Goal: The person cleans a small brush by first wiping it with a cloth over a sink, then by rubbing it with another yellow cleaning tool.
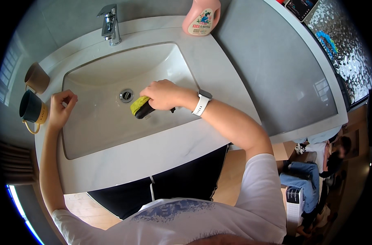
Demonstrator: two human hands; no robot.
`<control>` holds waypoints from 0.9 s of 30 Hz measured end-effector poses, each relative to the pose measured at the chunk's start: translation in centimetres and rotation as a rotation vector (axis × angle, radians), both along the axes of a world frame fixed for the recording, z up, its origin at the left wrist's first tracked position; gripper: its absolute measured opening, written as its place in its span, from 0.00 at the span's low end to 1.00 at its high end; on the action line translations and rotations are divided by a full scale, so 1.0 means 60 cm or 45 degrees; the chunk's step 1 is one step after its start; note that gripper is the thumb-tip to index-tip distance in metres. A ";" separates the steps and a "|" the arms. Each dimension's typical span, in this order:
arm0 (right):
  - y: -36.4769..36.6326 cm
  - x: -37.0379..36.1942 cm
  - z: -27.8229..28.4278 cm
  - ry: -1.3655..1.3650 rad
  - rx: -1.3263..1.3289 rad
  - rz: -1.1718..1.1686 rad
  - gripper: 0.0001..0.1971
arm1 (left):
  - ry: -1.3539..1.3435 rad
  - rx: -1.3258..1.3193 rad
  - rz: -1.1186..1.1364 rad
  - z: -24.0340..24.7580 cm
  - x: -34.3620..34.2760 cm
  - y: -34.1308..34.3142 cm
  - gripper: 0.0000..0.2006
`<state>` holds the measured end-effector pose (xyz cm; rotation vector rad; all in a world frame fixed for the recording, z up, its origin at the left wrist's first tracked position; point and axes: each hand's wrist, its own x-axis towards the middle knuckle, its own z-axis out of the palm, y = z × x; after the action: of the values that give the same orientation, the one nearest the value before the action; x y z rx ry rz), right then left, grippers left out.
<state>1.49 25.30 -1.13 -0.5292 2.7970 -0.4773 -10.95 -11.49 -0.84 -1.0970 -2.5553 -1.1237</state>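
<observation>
My right hand [164,94], with a white-strapped watch [202,103] on its wrist, grips a black scrubber with a yellow-green pad [139,105] over the white sink basin [112,118]. The scrubber sits just right of the metal drain [126,95]; my fingers hide part of its handle. My left hand [62,107] is at the basin's left rim with its fingers curled in, and nothing shows in them. Beside it stand a dark cup with a yellow lower part and handle [42,113] and a brown cup [38,77].
A chrome faucet [110,26] rises behind the basin. A pink detergent bottle [201,17] stands at the back right of the white countertop [161,141]. To the right is a grey glossy panel with a white edge [282,73]. People [304,175] sit farther off at lower right.
</observation>
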 end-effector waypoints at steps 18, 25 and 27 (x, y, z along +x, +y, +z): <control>-0.003 0.006 0.005 -0.031 0.040 0.023 0.14 | -0.018 -0.028 -0.010 0.007 0.003 0.002 0.08; -0.002 0.007 -0.001 -0.051 0.029 0.037 0.14 | 0.015 0.001 -0.021 0.001 0.003 0.002 0.09; -0.001 0.007 -0.001 -0.034 0.020 0.049 0.14 | 0.002 0.010 -0.016 0.001 0.003 0.002 0.09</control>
<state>1.88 25.21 -1.20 -0.5680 2.7574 -0.4503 -10.74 -11.39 -0.80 -1.1129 -2.5444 -1.1339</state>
